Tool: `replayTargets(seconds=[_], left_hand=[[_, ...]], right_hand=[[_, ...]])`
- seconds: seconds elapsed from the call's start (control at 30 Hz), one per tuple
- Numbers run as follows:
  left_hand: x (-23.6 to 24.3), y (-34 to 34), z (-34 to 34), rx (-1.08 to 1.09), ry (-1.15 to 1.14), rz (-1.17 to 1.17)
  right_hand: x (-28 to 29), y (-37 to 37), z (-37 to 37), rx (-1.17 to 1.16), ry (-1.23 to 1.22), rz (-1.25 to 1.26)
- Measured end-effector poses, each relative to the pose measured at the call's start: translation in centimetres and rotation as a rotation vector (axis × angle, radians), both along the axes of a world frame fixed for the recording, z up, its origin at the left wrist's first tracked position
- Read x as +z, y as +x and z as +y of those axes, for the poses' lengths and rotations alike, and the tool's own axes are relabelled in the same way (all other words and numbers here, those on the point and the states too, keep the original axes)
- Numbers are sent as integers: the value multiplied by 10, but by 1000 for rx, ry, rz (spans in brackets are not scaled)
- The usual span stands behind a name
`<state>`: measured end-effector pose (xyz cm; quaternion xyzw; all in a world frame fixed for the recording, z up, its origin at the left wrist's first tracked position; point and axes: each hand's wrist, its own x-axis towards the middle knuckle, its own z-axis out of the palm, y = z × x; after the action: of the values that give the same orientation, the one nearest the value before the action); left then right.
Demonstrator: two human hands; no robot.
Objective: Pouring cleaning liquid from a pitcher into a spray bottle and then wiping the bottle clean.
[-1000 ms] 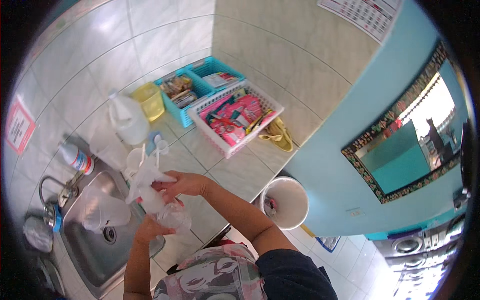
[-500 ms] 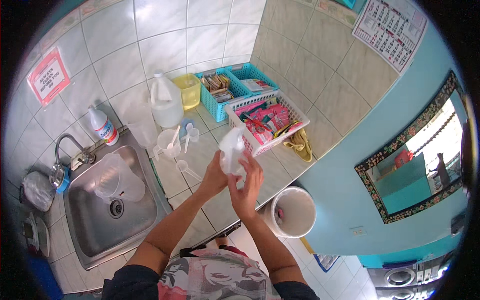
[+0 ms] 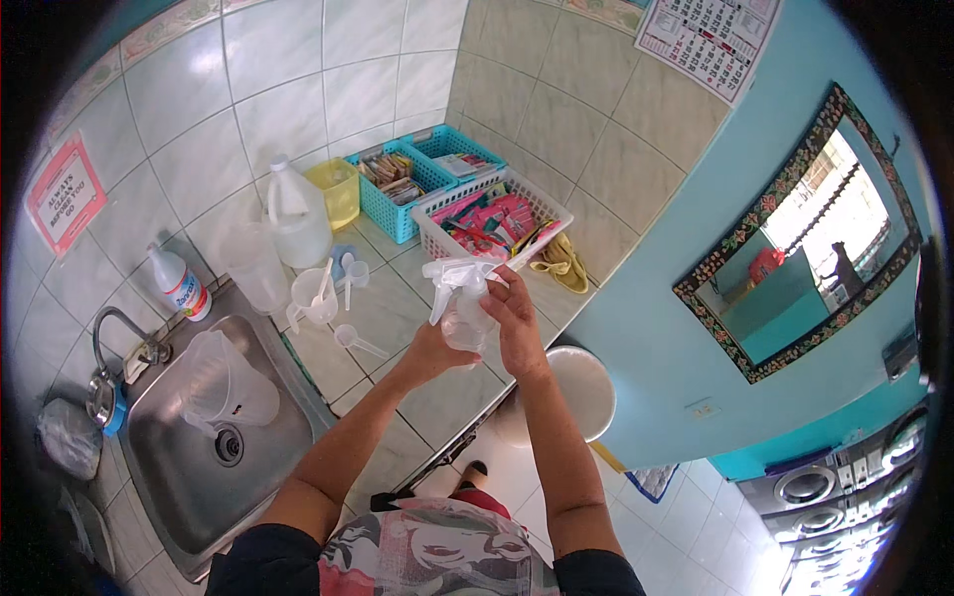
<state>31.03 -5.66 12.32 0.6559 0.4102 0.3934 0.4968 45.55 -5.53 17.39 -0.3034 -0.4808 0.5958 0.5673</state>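
Note:
A clear spray bottle [image 3: 465, 310] with a white trigger head is held up over the tiled counter [image 3: 412, 397], its nozzle pointing left. My left hand [image 3: 435, 355] is wrapped round the lower part of the bottle. From the other side, my right hand [image 3: 517, 320] grips it near the neck, fingers closed on it. Just left of the hands lie a clear measuring scoop [image 3: 348, 336] and a clear measuring cup [image 3: 314, 298] with a white spoon standing in it.
A white basket [image 3: 437, 233] of pink packets and blue baskets [image 3: 397, 219] stand behind. A large jug [image 3: 301, 223], a yellow container [image 3: 338, 194] and a labelled bottle [image 3: 184, 286] line the wall. Left is a sink [image 3: 159, 447] holding a clear pitcher [image 3: 234, 382]; a white bin [image 3: 581, 392] stands right.
The spray bottle has turned so its trigger head now shows from the side. My right hand has shifted up toward its neck. The whole view has swung to the right.

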Motion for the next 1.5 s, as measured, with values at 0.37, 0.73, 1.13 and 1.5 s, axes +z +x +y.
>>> replayTargets(seconds=[0.37,0.73,1.13,1.5], left_hand=[[0,35,22,-342,-254,-162],[32,89,56,-1025,-478,-615],[39,106,83,-284,-142,-234],[30,96,85,-691,-344,-460]], right_hand=[[4,66,26,230,38,23],[44,117,65,525,25,247],[46,128,87,193,60,4],[41,119,97,539,44,184]])
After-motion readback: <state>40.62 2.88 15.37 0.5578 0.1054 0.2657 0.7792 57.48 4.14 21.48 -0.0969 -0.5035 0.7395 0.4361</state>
